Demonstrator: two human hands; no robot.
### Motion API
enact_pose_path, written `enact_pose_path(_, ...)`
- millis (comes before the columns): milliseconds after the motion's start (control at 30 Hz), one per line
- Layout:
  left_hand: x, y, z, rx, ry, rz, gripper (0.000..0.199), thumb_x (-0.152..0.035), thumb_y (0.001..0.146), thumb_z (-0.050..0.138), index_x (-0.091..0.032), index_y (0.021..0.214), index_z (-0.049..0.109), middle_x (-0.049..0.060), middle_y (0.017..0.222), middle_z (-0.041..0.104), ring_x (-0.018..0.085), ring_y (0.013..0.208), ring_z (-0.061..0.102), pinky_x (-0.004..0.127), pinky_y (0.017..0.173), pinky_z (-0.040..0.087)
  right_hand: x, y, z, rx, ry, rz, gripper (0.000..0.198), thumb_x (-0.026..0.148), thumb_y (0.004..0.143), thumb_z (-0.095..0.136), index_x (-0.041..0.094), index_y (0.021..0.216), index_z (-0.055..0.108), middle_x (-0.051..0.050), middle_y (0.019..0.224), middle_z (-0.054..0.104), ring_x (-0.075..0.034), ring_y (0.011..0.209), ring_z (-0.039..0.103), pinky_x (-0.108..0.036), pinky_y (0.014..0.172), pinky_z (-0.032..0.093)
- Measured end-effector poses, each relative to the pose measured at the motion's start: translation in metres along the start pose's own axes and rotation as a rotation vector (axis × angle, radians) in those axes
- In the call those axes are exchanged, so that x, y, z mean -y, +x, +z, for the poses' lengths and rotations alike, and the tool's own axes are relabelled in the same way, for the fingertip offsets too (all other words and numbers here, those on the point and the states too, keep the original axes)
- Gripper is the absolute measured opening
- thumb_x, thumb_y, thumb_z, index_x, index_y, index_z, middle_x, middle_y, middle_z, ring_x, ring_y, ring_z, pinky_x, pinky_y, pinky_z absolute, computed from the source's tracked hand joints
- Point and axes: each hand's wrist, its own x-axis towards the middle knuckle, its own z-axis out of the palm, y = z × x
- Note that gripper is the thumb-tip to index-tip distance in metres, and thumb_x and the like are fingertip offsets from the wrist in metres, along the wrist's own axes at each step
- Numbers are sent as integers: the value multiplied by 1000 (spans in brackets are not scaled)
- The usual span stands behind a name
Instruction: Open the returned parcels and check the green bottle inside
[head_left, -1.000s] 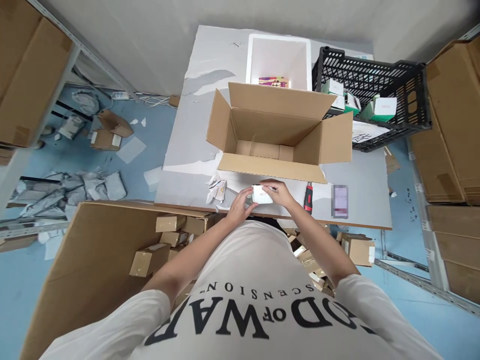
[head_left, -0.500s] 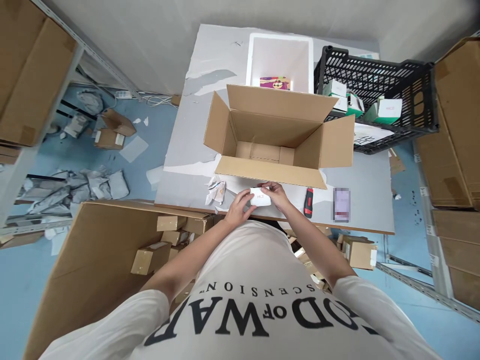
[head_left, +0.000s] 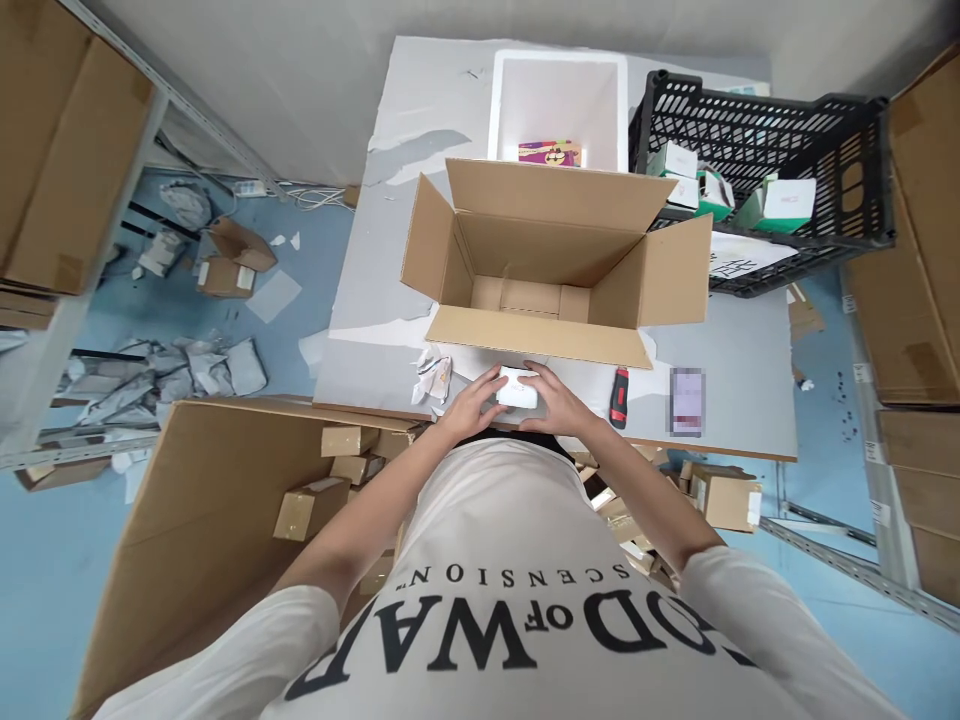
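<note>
A small white box (head_left: 517, 388) with faint markings on its top is between my hands at the table's front edge. My left hand (head_left: 472, 405) grips its left side, fingers at the far edge and thumb nearer me. On the right side my right hand (head_left: 556, 400) holds it the same way, fingers curved round the corner. Just beyond them stands an open cardboard box (head_left: 536, 338), flaps spread, with nothing visible inside. Crumpled paper (head_left: 432, 378) lies left of my left hand. A black and red utility knife (head_left: 619, 398) rests to the right of my right hand.
A blurred-out purple rectangle (head_left: 687, 402) lies on the table (head_left: 742, 380) at right. Behind are a white foam box (head_left: 559, 105) with a colourful packet and a black crate (head_left: 772, 140) holding green-and-white boxes. A large carton (head_left: 187, 520) of small boxes stands at lower left.
The white box has tipped slightly, showing more of its near side. My right hand's fingers have spread and shifted along its right side. The view has shifted a little.
</note>
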Motion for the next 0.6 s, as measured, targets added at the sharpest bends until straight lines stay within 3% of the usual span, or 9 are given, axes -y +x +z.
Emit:
enact_pose_path(133,0,0,0,1,6,-30,51,-37,92,50,-21,140,41,15,148,39,24,138,37,47,111,38,-2,-2,7,-61,-140,22,51,34,78,68,17,123,52,-20,134,45,-28,125,47,-44,98,46)
enact_pose_path(333,-6,-5,-5,40,35,-43,52,-38,92,49,-20,140,41,14,145,44,24,134,43,45,109,40,3,-1,16,-120,-254,-18,42,29,74,69,20,113,58,-16,121,53,-28,112,54,-41,89,51)
enact_pose_path(467,-10,-1,-10,119,72,-37,62,-45,88,53,-19,142,38,14,143,46,25,133,43,44,110,39,11,-21,5,-122,-329,-28,41,29,73,69,22,112,60,-14,119,54,-29,108,56,-42,85,53)
enact_pose_path(600,-6,9,-9,135,91,-68,68,-51,84,57,-16,140,40,17,140,49,28,131,45,45,108,40,32,-45,-23,-181,-365,-7,44,30,71,70,24,113,59,-14,118,55,-28,103,58,-40,78,55)
